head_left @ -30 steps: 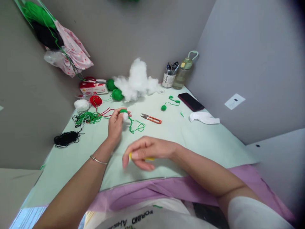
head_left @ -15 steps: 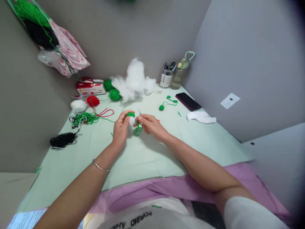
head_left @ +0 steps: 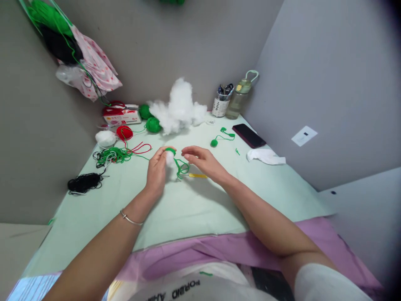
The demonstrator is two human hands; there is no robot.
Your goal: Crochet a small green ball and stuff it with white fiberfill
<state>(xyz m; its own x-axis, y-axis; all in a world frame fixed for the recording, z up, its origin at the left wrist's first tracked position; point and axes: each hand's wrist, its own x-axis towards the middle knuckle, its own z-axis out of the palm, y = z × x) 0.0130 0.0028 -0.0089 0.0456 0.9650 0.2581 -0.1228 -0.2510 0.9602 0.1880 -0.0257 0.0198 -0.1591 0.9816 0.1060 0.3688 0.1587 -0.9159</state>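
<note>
My left hand is closed around a small green crocheted piece, with white stuffing bulging from its near side. Loose green yarn trails from the piece down to the table. Just right of it hovers my right hand, its fingers extended, thumb apart, and nothing in it. Under that hand a crochet hook with a yellow handle lies on the cloth, its thin metal end toward the yarn.
A heap of white fibre stuffing stands at the back, beside green yarn balls. Left are red yarn, tangled green yarn and black yarn. Right are a phone, bottle, pen cup and white cloth strip.
My right hand has let go of the thin metal tool and opened, shifting slightly right. The yellow-handled hook now shows on the table. My left hand still holds the green piece.
</note>
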